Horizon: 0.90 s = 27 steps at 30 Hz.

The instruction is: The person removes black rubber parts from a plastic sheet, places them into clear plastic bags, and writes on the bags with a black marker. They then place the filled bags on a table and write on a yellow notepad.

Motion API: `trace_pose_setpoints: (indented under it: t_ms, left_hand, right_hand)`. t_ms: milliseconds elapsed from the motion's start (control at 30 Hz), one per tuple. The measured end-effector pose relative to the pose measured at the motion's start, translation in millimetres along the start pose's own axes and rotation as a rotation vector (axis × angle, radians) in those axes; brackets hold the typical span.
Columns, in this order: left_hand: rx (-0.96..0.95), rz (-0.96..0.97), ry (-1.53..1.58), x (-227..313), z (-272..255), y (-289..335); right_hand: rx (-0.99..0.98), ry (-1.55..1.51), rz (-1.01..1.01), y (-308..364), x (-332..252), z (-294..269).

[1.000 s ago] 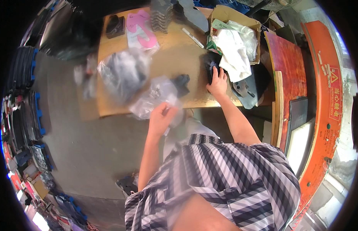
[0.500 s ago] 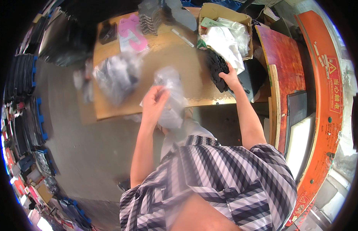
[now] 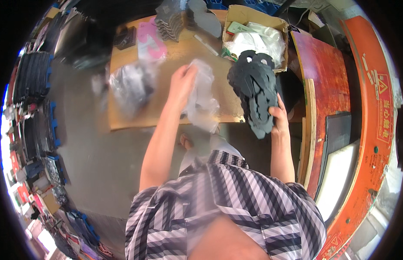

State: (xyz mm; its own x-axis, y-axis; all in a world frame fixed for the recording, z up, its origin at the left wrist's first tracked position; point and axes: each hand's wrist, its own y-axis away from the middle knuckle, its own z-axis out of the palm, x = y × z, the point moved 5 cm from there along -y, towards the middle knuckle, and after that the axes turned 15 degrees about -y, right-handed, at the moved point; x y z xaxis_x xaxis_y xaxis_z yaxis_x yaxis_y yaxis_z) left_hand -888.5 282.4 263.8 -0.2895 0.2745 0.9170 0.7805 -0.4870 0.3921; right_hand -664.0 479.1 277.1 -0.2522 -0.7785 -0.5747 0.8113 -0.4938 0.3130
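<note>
My left hand is closed on the upper part of a clear plastic bag, which hangs limp over the near edge of the table. In my right hand is a stack of black sole-shaped cutouts, gripped at its near end with the thumb on top. The stack is tilted up in front of a cardboard box, and its pieces are unevenly fanned. Left of my left hand, a plastic bag with dark contents lies on the table, blurred.
The open cardboard box holds clear and white plastic bags. Farther back lie a pink cutout, grey wavy-edged pieces, grey sole shapes and a white stick. Boards and an orange panel stand at right.
My right hand has lifted the black stack from beside the box and turned it toward me. My left hand has moved slightly away from me with the plastic bag.
</note>
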Motion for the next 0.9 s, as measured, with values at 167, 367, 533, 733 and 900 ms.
trace_pose_setpoints:
  t_ms: [167,367,533,733,900]
  left_hand:
    - [-0.054,0.106,-0.36,9.7,-11.7,-29.6]
    - [-0.14,0.298,-0.913,20.0,-11.3,-40.4]
    - [-0.094,0.244,-0.986,21.5,-26.6,-16.7]
    - [0.134,0.402,-0.674,30.4,7.8,7.0]
    - [0.125,0.471,-1.086,21.2,18.8,55.4]
  right_hand:
    - [0.111,0.119,0.177,34.6,26.2,-0.2]
    - [-0.038,0.276,0.435,-2.0,81.4,9.6]
    - [-0.049,0.164,0.311,-28.5,84.9,19.2]
    - [-0.172,0.3,0.455,-5.9,134.7,48.1]
    - [-0.078,0.13,0.456,-1.4,151.9,47.5]
